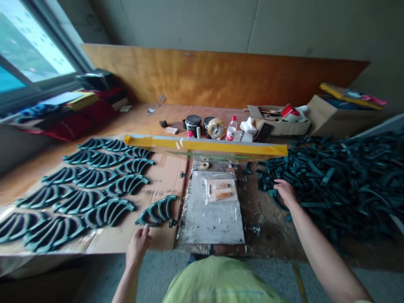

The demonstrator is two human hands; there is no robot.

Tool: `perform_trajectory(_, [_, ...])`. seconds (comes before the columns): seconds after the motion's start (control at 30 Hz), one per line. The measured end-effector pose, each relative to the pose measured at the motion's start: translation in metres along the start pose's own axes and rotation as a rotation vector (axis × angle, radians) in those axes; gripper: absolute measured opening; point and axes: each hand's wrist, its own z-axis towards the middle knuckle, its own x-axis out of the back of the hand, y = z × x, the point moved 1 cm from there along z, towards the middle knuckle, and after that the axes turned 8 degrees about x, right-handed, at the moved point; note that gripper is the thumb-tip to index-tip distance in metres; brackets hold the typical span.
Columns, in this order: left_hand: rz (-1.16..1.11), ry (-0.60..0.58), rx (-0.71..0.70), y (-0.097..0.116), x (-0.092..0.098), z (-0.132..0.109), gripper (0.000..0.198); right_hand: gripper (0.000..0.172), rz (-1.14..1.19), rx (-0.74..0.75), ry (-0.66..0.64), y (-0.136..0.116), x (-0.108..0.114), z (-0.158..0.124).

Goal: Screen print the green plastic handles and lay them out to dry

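My left hand (139,244) is at the near edge of the cardboard, its fingers curled. Its fingertips come up to the lower end of a small fan of dark green curved pieces (156,211); whether they grip one is hidden. On the right, my right hand (285,192) reaches to the near left side of a big loose heap of dark green pieces (331,176). Its fingers are stretched out above a curved green piece (277,201). Between the hands lies a grey metal plate (210,223) with a plastic-wrapped packet (221,190) on it.
Rows of fanned green pieces (94,176) cover the cardboard (110,240) at left. A frame with a yellow-taped edge (205,146) stands across the back of the plate. Behind it are black tubs (193,123), a bottle (232,128) and an open carton (293,126).
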Motion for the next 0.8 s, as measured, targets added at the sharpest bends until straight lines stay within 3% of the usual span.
perform_trajectory(0.1, [-0.149,-0.057,0.029,-0.01,0.007,0.006,0.048,0.063,0.601,-0.145,-0.109,-0.002,0.008,-0.019])
perform_trajectory(0.17, [-0.217,-0.03,0.02,-0.01,0.009,0.011,0.048,0.071,0.853,-0.195,-0.18,-0.008,0.002,-0.037])
perform_trajectory(0.3, [-0.337,-0.028,-0.023,0.006,0.007,0.015,0.046,0.055,1.048,-0.196,-0.273,-0.03,-0.026,-0.066])
perform_trajectory(0.43, [-0.454,-0.091,-0.077,0.033,0.0,0.012,0.046,0.034,1.015,-0.06,-0.366,-0.065,-0.054,-0.081])
perform_trajectory(0.63, [-0.529,-0.161,-0.196,0.075,-0.002,-0.006,0.041,0.045,0.851,0.231,-0.385,-0.125,-0.097,-0.092])
perform_trajectory(0.7, [-0.548,-0.187,-0.22,0.084,-0.002,-0.01,0.042,0.052,0.778,0.354,-0.419,-0.136,-0.11,-0.093])
perform_trajectory(0.8, [-0.569,-0.203,-0.234,0.089,-0.002,-0.013,0.043,0.035,0.491,0.578,-0.519,-0.137,-0.125,-0.09])
